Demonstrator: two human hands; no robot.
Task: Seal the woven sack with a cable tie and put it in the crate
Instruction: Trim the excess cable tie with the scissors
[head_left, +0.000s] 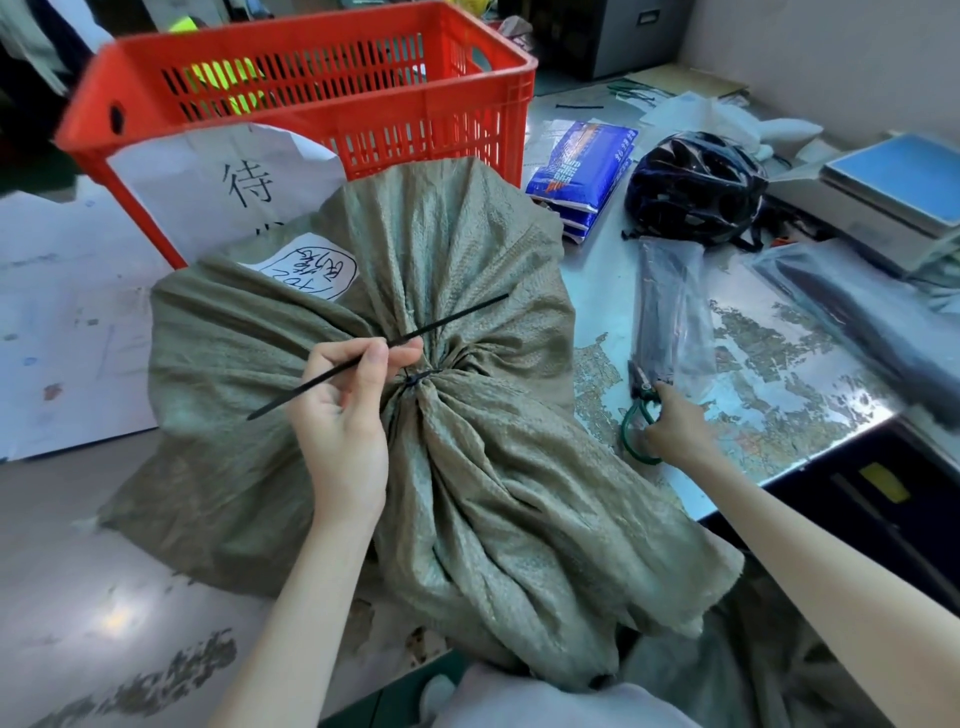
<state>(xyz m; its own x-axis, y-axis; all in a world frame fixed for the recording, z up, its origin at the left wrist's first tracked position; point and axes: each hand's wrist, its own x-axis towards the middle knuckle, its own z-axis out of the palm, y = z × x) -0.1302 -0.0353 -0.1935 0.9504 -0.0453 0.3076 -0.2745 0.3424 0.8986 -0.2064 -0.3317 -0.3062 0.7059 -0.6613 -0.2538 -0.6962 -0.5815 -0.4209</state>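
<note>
An olive woven sack (467, 467) lies in the middle of the table, its neck gathered and cinched by a black cable tie (415, 381). My left hand (348, 415) pinches a second loose black cable tie (457, 318) that slants across the sack above the neck. My right hand (675, 421) grips the green handles of cutters (636, 431) on the table to the sack's right. A white paper label (311, 270) with handwriting sticks to the sack. The red slatted crate (322, 98) stands behind the sack, open at the top.
A clear bag of black cable ties (670, 312) lies beside the cutters. A black helmet (696, 187), blue packets (582, 166) and a scale (893, 192) sit at the right. A white sign (228, 192) hangs on the crate's front. The table's right edge (810, 467) is close.
</note>
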